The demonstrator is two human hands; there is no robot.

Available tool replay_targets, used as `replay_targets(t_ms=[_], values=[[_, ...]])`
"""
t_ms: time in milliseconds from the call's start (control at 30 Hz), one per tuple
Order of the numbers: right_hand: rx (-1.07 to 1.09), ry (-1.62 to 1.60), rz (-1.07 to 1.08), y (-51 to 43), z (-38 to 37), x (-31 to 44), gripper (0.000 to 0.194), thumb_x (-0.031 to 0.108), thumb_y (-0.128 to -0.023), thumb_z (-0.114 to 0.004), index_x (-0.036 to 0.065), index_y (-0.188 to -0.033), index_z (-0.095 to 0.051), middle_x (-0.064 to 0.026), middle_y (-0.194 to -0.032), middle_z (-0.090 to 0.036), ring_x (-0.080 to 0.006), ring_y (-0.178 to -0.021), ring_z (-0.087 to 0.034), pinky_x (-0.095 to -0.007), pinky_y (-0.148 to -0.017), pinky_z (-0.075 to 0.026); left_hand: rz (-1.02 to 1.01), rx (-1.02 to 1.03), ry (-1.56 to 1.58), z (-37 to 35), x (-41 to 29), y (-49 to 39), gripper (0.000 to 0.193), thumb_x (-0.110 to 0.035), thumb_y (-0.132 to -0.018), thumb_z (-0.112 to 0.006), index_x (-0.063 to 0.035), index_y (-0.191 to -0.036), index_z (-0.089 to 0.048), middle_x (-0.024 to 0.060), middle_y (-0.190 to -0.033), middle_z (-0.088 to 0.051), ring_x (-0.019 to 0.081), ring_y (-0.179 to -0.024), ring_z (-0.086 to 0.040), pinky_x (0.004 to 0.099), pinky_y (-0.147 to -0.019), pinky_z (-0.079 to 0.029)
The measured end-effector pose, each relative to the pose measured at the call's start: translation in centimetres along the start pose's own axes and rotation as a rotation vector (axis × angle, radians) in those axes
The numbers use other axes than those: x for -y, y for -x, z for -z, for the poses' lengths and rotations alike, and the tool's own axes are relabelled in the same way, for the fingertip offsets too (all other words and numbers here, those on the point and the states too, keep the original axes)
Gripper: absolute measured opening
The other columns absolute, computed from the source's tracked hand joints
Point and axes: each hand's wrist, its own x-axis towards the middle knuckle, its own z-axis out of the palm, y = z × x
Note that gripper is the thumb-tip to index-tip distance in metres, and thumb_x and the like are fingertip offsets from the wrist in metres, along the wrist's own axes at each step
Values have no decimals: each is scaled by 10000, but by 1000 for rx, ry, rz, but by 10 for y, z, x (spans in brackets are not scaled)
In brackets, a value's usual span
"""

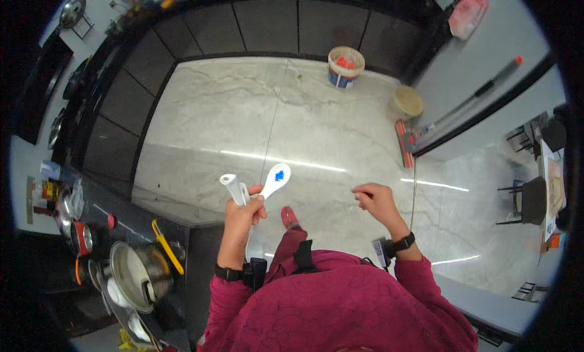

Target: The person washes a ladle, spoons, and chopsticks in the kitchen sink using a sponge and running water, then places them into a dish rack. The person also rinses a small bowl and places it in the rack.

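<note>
My left hand grips several white spoons, probably ceramic soup spoons. One spoon points away from me and shows a blue mark in its bowl. Two white handles stick up past my fingers, and another white bowl hangs below the hand, partly hidden by my wrist. Off to the right, my right hand is held in the air with its fingers curled in. No object shows in it. Both hands are above the pale marbled floor, and each wrist wears a black strap with a small device.
On the dark counter at left are a metal pot, a yellow-handled tool and a red cap. Dark cabinets line the far side. A bucket, a lidded tub and a floor squeegee stand farther off.
</note>
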Motion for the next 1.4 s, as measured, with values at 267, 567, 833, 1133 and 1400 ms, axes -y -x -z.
replay_targets(t_ms=[267,567,833,1133,1400], values=[[-279,-207,-276,-94,34,7,159,10,-818,-557,-17,-940,-655,-68,-735,-637,-104,-573,-592,-227,-505,-493,-4,113,-60,6,-76,-138,304,-74,-796,-573,30,-1082,-591,47,-579,-574,61,-439,-436,203,-406,-281],[-645,45,32,-293,94,35,38,12,-762,-654,-13,-777,-630,-54,-658,-602,-92,-521,-549,-224,-493,-434,5,-49,-94,12,-145,-298,300,-78,-804,-568,37,-1080,-590,32,-572,-556,64,-440,-425,207,-414,-289],[-862,336,358,-490,150,82,206,16,-701,-707,29,-710,-501,-52,-678,-504,-150,-545,-487,-266,-509,-405,-80,-322,-54,38,-238,-372,311,-91,-797,-558,37,-1080,-571,27,-577,-542,72,-464,-435,203,-432,-295],[-583,1012,181,-750,142,79,531,49,-661,-697,42,-1165,-528,-161,-1244,-486,-346,-1122,-472,-405,-929,-407,-70,-477,4,92,-310,-549,309,-47,-792,-543,66,-1079,-552,36,-580,-536,79,-455,-433,205,-425,-293],[-504,846,324,-942,84,173,523,54,-674,-702,41,-1160,-508,-148,-1253,-469,-342,-1144,-450,-415,-947,-390,-89,-396,31,117,-395,-752,302,-62,-787,-541,63,-1061,-561,34,-568,-542,72,-449,-431,200,-424,-296]])
